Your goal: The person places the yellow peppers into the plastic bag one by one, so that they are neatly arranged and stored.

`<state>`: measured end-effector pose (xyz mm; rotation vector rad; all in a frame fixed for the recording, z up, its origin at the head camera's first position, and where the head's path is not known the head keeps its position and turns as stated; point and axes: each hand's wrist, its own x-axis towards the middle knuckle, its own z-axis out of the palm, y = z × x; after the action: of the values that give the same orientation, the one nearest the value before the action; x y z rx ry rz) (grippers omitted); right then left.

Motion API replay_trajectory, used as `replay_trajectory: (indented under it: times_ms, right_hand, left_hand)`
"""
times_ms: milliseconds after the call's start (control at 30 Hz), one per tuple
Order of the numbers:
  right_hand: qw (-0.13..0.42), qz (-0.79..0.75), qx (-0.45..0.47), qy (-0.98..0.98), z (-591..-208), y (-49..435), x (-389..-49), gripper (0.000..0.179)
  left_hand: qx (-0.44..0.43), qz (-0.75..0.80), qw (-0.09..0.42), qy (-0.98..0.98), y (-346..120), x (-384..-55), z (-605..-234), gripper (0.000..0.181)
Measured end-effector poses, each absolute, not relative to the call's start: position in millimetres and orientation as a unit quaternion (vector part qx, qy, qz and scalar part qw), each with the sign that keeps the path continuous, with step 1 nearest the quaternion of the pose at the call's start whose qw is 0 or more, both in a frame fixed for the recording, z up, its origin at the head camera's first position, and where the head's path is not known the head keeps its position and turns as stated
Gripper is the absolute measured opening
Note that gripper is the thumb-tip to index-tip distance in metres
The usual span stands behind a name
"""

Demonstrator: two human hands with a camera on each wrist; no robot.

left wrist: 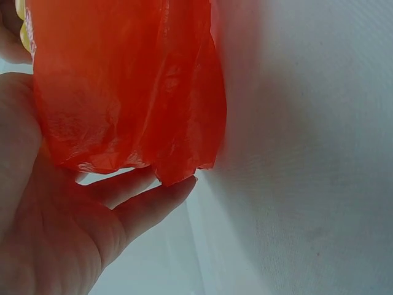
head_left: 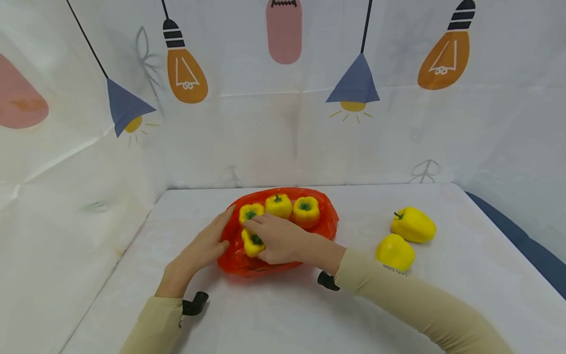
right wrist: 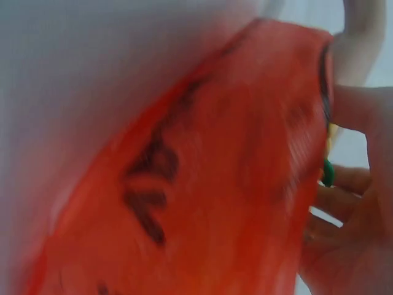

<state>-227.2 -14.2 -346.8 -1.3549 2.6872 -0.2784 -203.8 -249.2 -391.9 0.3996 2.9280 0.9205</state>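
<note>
A red plastic bag [head_left: 239,263] stands opened wide on the table, with several yellow bell peppers inside, among them a back pepper [head_left: 278,205] and a right-hand pepper [head_left: 306,211]. My right hand [head_left: 280,238] reaches into it from the right and holds the front-left pepper [head_left: 251,244], its green stem [right wrist: 328,173] showing beside the fingers in the right wrist view. Along the bag's left side rests my left hand [head_left: 201,250], thumb and fingers spread. In the left wrist view its fingers [left wrist: 156,206] extend fairly straight behind the red plastic [left wrist: 129,86].
Two more yellow bell peppers lie on the white table [head_left: 265,314] to the right: a far one [head_left: 413,224] on its side and a nearer one [head_left: 395,252] close to my right sleeve [head_left: 411,295]. A white sheet wall [head_left: 265,142] with printed lamps rises behind the table.
</note>
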Motion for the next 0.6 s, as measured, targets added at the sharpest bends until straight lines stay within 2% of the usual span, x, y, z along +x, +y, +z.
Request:
replay_trajectory:
  times_ms: [367,600]
  right_hand:
    - [0.008,-0.085,-0.435,0.896,-367,-24,-222,0.067]
    - [-0.048,-0.068,-0.434,0.897,-372,-27,-225,0.047]
  left_hand:
    - [0.133,0.295,0.019,0.946,-247,-207,-393,0.083]
    - [0.130,0.298,0.021,0.946,-249,-205,-394,0.084]
